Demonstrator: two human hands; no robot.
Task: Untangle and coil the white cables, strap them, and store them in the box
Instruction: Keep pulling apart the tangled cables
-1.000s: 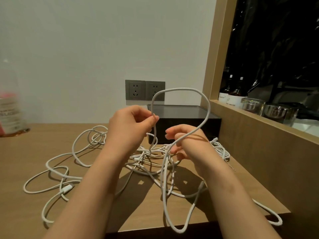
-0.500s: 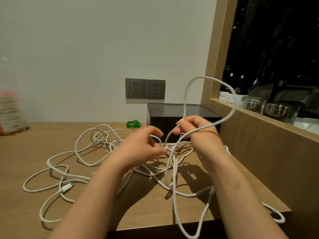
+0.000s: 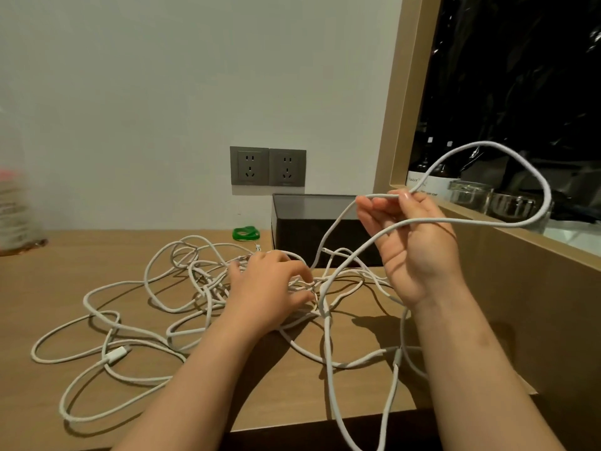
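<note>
Pale wood grain covers the flat desk (image 3: pixel 81 265), which is set against a plain white wall (image 3: pixel 195 76) and bounded on the right by a raised wooden ledge and a light wooden frame (image 3: pixel 400 109) round a dark opening. Two grey square wall sockets (image 3: pixel 249 166) are mounted side by side just above the desk. One black rectangular box (image 3: pixel 299 236), open at the top, is stood below them against the wall, and one small green coiled strap (image 3: pixel 246 233) is laid just left of it. The thin, matte white cables (image 3: pixel 208 281) are spread over the middle and left of the desk in loose loops that meet in a dense knot before the box; how many cables are in the tangle cannot be counted, though one white oblong connector (image 3: pixel 115 354) is seen near the front left. Some strands are hung over the desk's front edge. The left hand (image 3: pixel 270 288) is laid back-up on the knot with its fingers curled down among the strands, and whether anything is gripped cannot be told. The right hand (image 3: pixel 413 242) is raised above the desk beside the box, palm towards the camera, and a strand is pinched between thumb and fingertips, from which one wide loop (image 3: pixel 481 143) is arched out to the right. On the ledge two clear glass jars (image 3: pixel 468 195) and dark bottles (image 3: pixel 422 177) with a pale label are stood. A blurred clear plastic bottle (image 3: pixel 13 196) is seen at the far left.
</note>
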